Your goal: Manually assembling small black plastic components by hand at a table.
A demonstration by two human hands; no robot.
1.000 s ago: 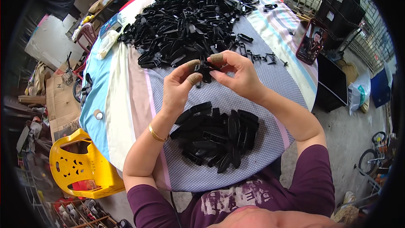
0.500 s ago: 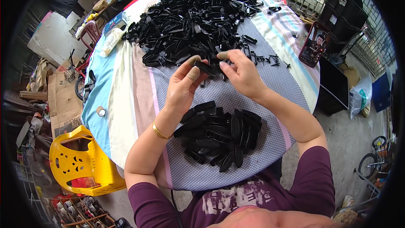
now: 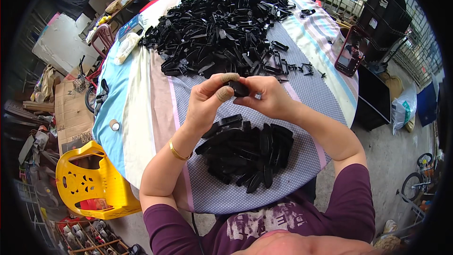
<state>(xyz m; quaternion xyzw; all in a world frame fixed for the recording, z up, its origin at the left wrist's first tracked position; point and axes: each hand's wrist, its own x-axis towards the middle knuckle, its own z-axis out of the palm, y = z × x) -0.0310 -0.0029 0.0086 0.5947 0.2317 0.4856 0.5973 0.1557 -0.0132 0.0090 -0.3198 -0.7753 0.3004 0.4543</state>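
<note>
Between both hands, over the middle of the table, is one black plastic piece (image 3: 239,89), long and rounded in shape. My left hand (image 3: 211,95) pinches its left end, with tan tape wrapped round the thumb and a finger. At its other end, my right hand (image 3: 267,95) has thumb and fingers closed on the same piece. Just beyond the hands spreads a big heap of black plastic parts (image 3: 212,28). Nearer to me lies a smaller pile of similar long black pieces (image 3: 245,148).
A patterned cloth covers the round table (image 3: 302,170). Small black parts (image 3: 306,68) and a propped phone (image 3: 353,49) are at the right. A small roll (image 3: 114,124) sits at the left edge, with a yellow chair (image 3: 94,179) beside the table.
My hands have come closer together and the right one has dropped slightly toward me. Both now grip the black piece, which is turned more end-on.
</note>
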